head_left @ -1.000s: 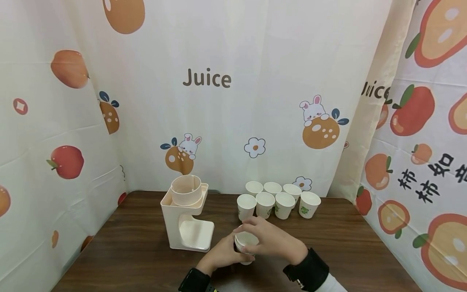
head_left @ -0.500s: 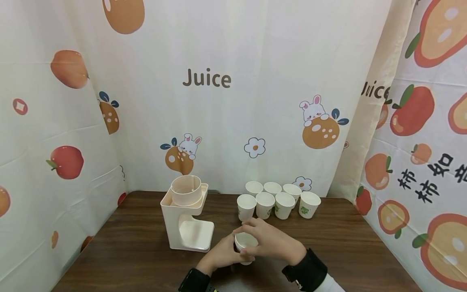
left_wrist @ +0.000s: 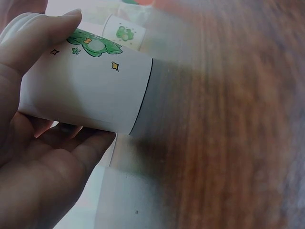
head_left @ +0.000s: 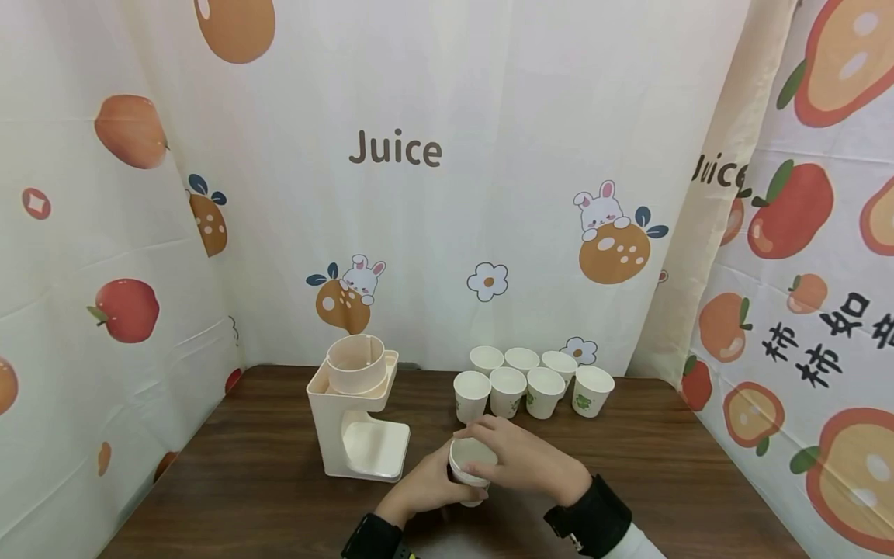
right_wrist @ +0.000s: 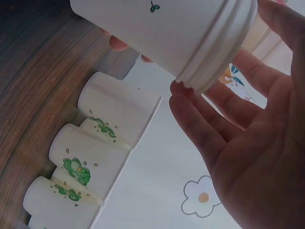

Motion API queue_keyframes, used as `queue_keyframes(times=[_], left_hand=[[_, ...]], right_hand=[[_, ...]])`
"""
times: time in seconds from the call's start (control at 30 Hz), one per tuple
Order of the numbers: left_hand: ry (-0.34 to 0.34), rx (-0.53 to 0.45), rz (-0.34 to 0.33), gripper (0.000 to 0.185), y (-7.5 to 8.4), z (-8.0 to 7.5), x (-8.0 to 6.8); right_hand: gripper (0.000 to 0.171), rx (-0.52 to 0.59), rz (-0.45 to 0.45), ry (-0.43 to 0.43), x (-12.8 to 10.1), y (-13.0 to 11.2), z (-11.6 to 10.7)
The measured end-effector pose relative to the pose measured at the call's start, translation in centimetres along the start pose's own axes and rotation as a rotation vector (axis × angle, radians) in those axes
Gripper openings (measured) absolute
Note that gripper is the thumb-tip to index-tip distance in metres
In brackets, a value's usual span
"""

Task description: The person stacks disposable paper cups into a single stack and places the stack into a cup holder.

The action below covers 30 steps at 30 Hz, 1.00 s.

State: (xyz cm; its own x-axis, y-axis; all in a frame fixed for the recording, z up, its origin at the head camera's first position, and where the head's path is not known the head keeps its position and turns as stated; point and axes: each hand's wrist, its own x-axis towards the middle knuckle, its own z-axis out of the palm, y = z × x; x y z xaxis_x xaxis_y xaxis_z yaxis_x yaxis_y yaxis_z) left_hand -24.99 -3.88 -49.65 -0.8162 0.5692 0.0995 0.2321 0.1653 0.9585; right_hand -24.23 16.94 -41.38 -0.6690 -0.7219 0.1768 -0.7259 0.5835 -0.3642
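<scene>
A short stack of white paper cups (head_left: 472, 460) with green frog prints is held just above the brown table (head_left: 244, 481), near its front edge. My left hand (head_left: 427, 487) grips the stack's side from the left; in the left wrist view the thumb and palm of my left hand (left_wrist: 45, 157) wrap the cup wall (left_wrist: 90, 90). My right hand (head_left: 522, 464) comes in from the right and pinches the layered rims (right_wrist: 217, 52) between the fingers (right_wrist: 200, 119) and thumb. The stack leans a little, mouth up.
A cream cup-holder stand (head_left: 358, 415) with a round well on top stands left of my hands. Several white paper cups (head_left: 534, 380) stand in two rows at the back, also in the right wrist view (right_wrist: 114, 112). Fruit-printed curtains (head_left: 419, 194) enclose the table on three sides.
My right hand's fingers have shifted lower around the rim, and the stack's open mouth shows more. The left hand has hardly moved.
</scene>
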Motion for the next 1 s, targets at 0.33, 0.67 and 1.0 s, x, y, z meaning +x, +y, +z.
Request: queue_keyframes(times=[0.33,0.67,1.0], left_hand=[[0.02,0.015,0.026,0.078,-0.2,0.2,0.2],[0.036,0.045,-0.004,0.081,-0.1,0.1,0.2],[0.032,0.05,0.004,0.082,-0.2,0.1,0.2]], right_hand=[[0.04,-0.043,0.055,0.022,0.1,0.9,-0.5],[0.023,-0.116,0.012,0.102,0.6,2.1,-1.2],[0.032,-0.101,0.028,0.109,1.3,3.9,-1.3]])
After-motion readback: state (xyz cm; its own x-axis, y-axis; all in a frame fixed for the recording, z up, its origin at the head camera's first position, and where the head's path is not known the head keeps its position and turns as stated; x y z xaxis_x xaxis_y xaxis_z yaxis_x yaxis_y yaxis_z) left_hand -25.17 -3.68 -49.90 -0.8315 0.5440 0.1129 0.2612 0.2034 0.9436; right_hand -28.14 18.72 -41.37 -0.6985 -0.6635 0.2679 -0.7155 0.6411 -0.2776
